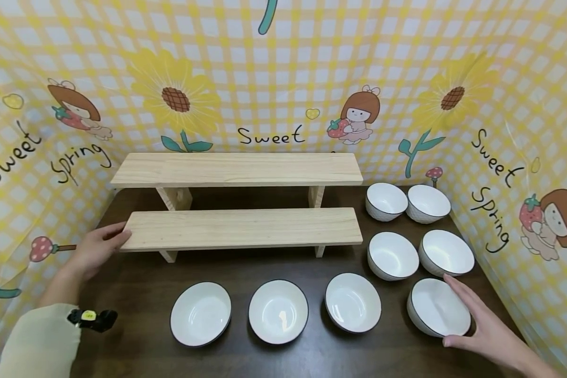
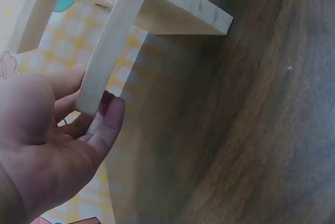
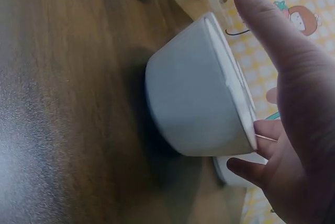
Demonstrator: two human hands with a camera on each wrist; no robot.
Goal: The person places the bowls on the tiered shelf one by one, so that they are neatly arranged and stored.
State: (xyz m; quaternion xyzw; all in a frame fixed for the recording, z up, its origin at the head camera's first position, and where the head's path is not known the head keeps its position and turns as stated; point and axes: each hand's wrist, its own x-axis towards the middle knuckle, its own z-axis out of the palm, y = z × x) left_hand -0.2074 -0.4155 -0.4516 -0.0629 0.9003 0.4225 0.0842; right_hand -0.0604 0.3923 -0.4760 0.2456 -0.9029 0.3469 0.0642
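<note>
A two-tier wooden shelf (image 1: 243, 229) stands at the back of the table. At the left end of its lower board, my left hand (image 1: 94, 249) pinches the wood between thumb and fingers; the left wrist view shows the board's end (image 2: 93, 96) between them. On the right, my right hand (image 1: 490, 329) spreads around the near-right white bowl (image 1: 438, 308), thumb by the front rim and fingers by the far side. From the right wrist, the thumb (image 3: 261, 17) looks straight and apart from this bowl (image 3: 188, 88), while other fingertips are right at its rim.
Three more white dark-rimmed bowls line the front: left (image 1: 200, 314), middle (image 1: 278, 312) and right (image 1: 353, 303). Several others, such as this near one (image 1: 393, 255), stand in pairs right of the shelf. A yellow checked cloth (image 1: 283, 68) encloses the back and sides.
</note>
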